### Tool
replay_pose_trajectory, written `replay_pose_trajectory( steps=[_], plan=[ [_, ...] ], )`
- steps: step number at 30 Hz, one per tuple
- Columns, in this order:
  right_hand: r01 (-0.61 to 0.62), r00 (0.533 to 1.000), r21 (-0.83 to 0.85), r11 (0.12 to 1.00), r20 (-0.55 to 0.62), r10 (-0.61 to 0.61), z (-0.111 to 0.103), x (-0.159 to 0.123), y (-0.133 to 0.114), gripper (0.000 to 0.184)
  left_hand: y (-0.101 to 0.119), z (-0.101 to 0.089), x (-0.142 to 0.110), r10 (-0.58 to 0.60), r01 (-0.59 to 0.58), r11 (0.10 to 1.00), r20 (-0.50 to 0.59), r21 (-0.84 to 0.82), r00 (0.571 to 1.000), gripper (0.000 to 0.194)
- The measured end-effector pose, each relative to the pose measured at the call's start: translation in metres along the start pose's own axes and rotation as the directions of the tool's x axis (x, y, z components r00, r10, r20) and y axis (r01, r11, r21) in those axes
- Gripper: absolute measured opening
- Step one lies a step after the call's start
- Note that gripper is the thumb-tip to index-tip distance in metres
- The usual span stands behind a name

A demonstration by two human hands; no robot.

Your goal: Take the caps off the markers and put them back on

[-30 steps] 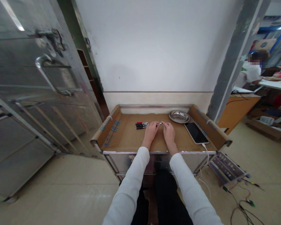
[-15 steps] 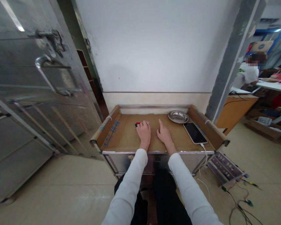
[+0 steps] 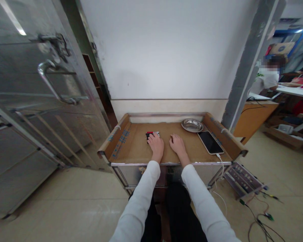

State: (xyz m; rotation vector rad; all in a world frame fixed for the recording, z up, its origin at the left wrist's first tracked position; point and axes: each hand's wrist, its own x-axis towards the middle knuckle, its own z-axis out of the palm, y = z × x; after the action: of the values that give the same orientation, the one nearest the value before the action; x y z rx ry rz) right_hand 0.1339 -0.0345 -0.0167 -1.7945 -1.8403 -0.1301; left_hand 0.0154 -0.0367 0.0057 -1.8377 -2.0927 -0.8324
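Note:
Over a small row of red, black and white pen-like pieces point(image 3: 149, 133) lies my left hand point(image 3: 156, 146), its fingers stretched out and touching them. The hand hides part of the row, so their exact kind is too small to tell. To the right, my right hand point(image 3: 178, 145) rests on the brown cardboard point(image 3: 131, 149) with its fingers curled in, and nothing shows in it. A round steel dish point(image 3: 192, 125) sits behind and to the right of that hand. Beside the dish is a phone point(image 3: 210, 143) with a white cable point(image 3: 221, 160) plugged in.
The cardboard lines a metal cart with raised sides. A white wall point(image 3: 166, 50) stands behind it, and a metal door point(image 3: 27, 77) is at the left. On the floor at the right are an electrical box point(image 3: 244, 179) and loose wires point(image 3: 259, 220). A person point(image 3: 269, 79) sits farther back.
My right index finger, stretched forward before, is now curled in with the others. My left hand has shifted slightly toward me, and more of the pen-like pieces show.

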Motion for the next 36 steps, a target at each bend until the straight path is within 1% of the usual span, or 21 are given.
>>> replay_pose_trajectory(
  steps=[6,10,12,13,14,15,16,18,19,20,21,25,31,36],
  plan=[
    [0.006,1.000,0.010,1.000,0.000,-0.006,-0.001,-0.001,0.000,0.034,0.000,0.004,0.000,-0.017,0.017,1.000,-0.009,0.001,1.000,0.026],
    [0.001,1.000,0.012,1.000,0.011,-0.001,-0.001,0.000,0.000,0.035,-0.001,0.001,0.001,-0.028,0.029,0.999,0.023,-0.021,0.999,0.025],
    [-0.005,1.000,0.016,1.000,0.023,0.005,-0.001,0.001,0.000,0.034,-0.001,0.000,0.002,-0.006,0.008,0.999,0.039,-0.049,0.999,0.024],
    [-0.009,1.000,0.015,1.000,0.029,0.009,-0.001,0.001,-0.001,0.034,-0.001,-0.001,0.003,0.033,-0.029,0.997,0.050,-0.077,0.998,0.023],
    [-0.013,0.999,0.010,1.000,0.034,0.013,-0.002,0.002,-0.001,0.033,-0.001,0.000,0.005,0.097,-0.089,0.989,0.062,-0.120,0.993,0.022],
    [-0.018,0.999,0.001,1.000,0.039,0.018,-0.002,0.002,-0.001,0.032,-0.001,0.000,0.006,0.187,-0.171,0.969,0.077,-0.179,0.979,0.020],
    [-0.022,0.999,-0.011,1.000,0.044,0.023,-0.003,0.003,-0.002,0.031,-0.001,0.002,0.007,0.291,-0.261,0.933,0.093,-0.249,0.952,0.020],
    [-0.030,0.998,-0.034,0.999,0.056,0.032,-0.004,0.004,-0.003,0.029,-0.001,0.006,0.009,0.484,-0.408,0.825,0.116,-0.391,0.867,0.021],
    [-0.033,0.997,-0.043,0.999,0.063,0.035,-0.004,0.004,-0.003,0.027,-0.001,0.008,0.010,0.543,-0.442,0.778,0.125,-0.446,0.830,0.022],
    [-0.035,0.997,-0.050,0.998,0.071,0.039,-0.004,0.004,-0.004,0.027,-0.002,0.011,0.010,0.572,-0.449,0.748,0.130,-0.488,0.810,0.023],
    [-0.040,0.996,-0.057,0.998,0.078,0.044,-0.004,0.005,-0.004,0.026,-0.002,0.013,0.010,0.579,-0.439,0.731,0.136,-0.522,0.804,0.023],
    [-0.048,0.994,-0.078,0.996,0.093,0.055,-0.004,0.005,-0.005,0.028,-0.005,0.019,0.011,0.553,-0.373,0.726,0.168,-0.578,0.816,0.022],
    [-0.049,0.994,-0.083,0.995,0.090,0.057,-0.003,0.006,-0.004,0.029,-0.006,0.020,0.013,0.555,-0.370,0.732,0.185,-0.571,0.811,0.023],
    [-0.042,0.995,-0.078,0.996,0.089,0.049,-0.003,0.004,-0.002,0.030,-0.006,0.018,0.012,0.566,-0.383,0.713,0.162,-0.587,0.808,0.023]
  ],
)
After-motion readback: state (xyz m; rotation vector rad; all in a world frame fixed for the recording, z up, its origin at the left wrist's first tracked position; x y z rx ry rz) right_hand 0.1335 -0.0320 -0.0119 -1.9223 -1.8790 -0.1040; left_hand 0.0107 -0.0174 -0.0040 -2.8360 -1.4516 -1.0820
